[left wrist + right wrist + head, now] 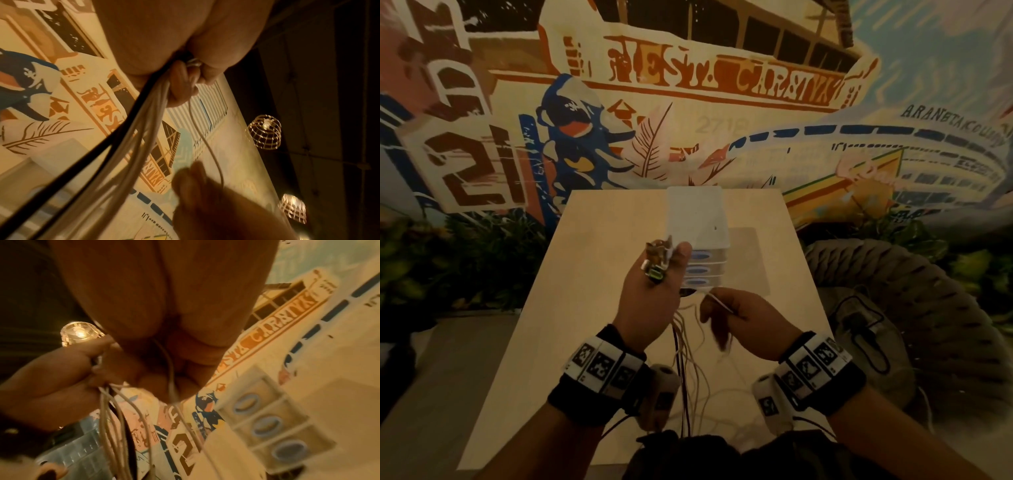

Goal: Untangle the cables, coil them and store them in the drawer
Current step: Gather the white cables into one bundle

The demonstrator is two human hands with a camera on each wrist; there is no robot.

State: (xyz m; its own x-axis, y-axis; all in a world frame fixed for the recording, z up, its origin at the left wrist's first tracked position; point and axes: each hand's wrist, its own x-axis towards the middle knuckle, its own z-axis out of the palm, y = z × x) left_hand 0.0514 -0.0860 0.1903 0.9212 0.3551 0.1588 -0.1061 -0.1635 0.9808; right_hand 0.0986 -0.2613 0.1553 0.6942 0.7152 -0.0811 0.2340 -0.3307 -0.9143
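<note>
My left hand (671, 265) is raised over the table and grips a bundle of thin cables (686, 356) near their plugs (657, 260). Pale strands and one black cable (82, 162) hang from the fist (185, 84) toward the table's near edge. My right hand (719, 310), just right of it, pinches a single white cable (717, 300) that runs out of the bundle; the same strand (170, 369) passes between its fingers in the right wrist view. Behind both hands stands a white three-drawer unit (698, 216), all drawers closed, with blue oval handles (267, 426).
The light wooden table (592, 274) ends a little beyond the drawer unit at a painted mural wall. A clear mat (751, 263) lies under the unit. On the right is a woven rope seat (914, 301) holding a black cord. Plants (465, 260) line the floor on the left.
</note>
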